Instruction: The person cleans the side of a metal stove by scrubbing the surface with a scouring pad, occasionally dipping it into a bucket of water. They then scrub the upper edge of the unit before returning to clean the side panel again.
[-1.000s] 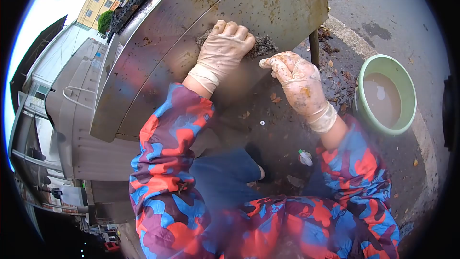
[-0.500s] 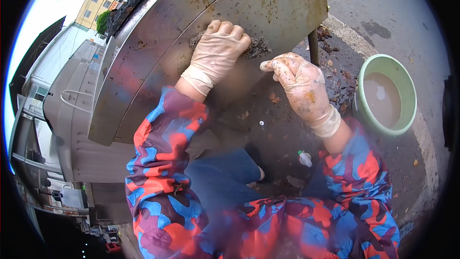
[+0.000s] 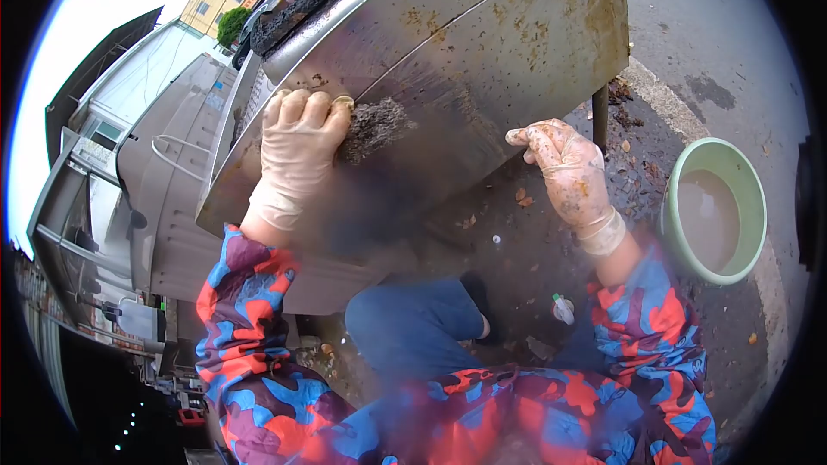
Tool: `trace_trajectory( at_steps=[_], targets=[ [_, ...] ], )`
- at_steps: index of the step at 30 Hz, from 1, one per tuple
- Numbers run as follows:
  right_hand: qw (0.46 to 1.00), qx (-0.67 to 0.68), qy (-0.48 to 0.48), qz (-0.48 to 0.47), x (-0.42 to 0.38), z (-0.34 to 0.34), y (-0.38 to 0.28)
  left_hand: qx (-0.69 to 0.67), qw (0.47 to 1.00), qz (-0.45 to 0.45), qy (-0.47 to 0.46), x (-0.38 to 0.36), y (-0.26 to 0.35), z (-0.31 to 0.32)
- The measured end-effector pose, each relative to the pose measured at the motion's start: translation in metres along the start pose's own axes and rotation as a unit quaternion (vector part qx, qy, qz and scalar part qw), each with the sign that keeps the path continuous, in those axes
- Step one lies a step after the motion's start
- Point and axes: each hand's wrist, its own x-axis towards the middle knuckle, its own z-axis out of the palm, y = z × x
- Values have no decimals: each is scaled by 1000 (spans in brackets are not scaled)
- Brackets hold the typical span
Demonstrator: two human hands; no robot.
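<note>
My left hand (image 3: 297, 142), in a pale thin glove, is closed on a grey, wiry scouring pad (image 3: 376, 129) that looks like steel wool. It presses the pad against the stained metal panel (image 3: 508, 43), near the panel's left end. Brown specks and smears cover parts of that panel, and a thin seam runs across it. Off to the right, my right hand (image 3: 564, 176) hangs in the air just below the panel's lower edge. Its glove is marked with brown dirt, the fingers are curled in, and nothing shows between them.
A green basin (image 3: 758, 207) of murky water stands on the ground at right. A metal leg (image 3: 600, 116) supports the panel beside wet leaves. A small white bottle with a green top (image 3: 562, 308) lies near my knees. Dark crusted material (image 3: 319, 0) lines the panel's upper edge.
My left hand has slid left along the panel with the scouring pad. My right hand keeps much the same curled pose. The whole view has shifted somewhat.
</note>
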Motion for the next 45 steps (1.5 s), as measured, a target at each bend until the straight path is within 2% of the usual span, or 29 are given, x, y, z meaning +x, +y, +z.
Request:
trace_trajectory(
  at_steps=[1,3,6,10,11,12,13,15,17,19,21,25,29,32,35,36,37,39,43,45],
  targets=[
    [1000,0,-1,-4,3,1,-4,-19,999,24,-9,20,4,5],
    [996,29,-14,84,3,2,-12,-55,997,41,27,66,17,14],
    [997,23,-11,79,4,5,-12,-93,994,52,34,103,30,19],
    [997,41,-7,68,3,5,-8,-62,997,42,31,53,18,12],
    [997,39,-6,68,3,3,-8,-67,997,32,1,36,10,5],
    [997,36,-5,68,3,1,-8,-70,997,29,33,21,4,4],
    [997,36,-5,70,2,0,-9,-57,998,16,23,12,1,-4],
    [995,56,-6,85,2,-4,-9,-53,998,8,25,13,0,-3],
    [996,49,-13,72,0,-6,-8,-58,998,7,-10,34,5,2],
    [997,42,-22,57,-1,-6,-11,-77,997,13,21,69,14,10],
    [994,55,-16,90,0,-9,-15,-84,996,12,21,93,23,16],
    [993,73,-13,97,-1,-8,-14,-76,997,-5,15,66,18,9],
    [994,58,-35,88,-5,-7,-11,1,998,-55,38,-18,-9,-7],
    [995,49,-38,80,-3,-8,-10,7,997,-61,55,-24,-15,-8],
    [994,58,-38,86,-4,-6,-9,-17,998,-57,25,23,-5,-6],
    [995,32,-43,83,-5,-6,-7,-42,996,-42,59,42,0,0],
    [996,4,-46,79,-4,-7,-7,-66,997,-41,30,59,5,5],
    [997,-17,-40,67,-2,-5,-10,-85,995,-38,27,74,13,7],
    [997,19,-33,72,-6,-1,-11,-69,995,-45,50,30,4,2],
    [996,32,-39,75,-9,0,-11,-53,996,-71,22,-4,-7,-8]
  ],
)
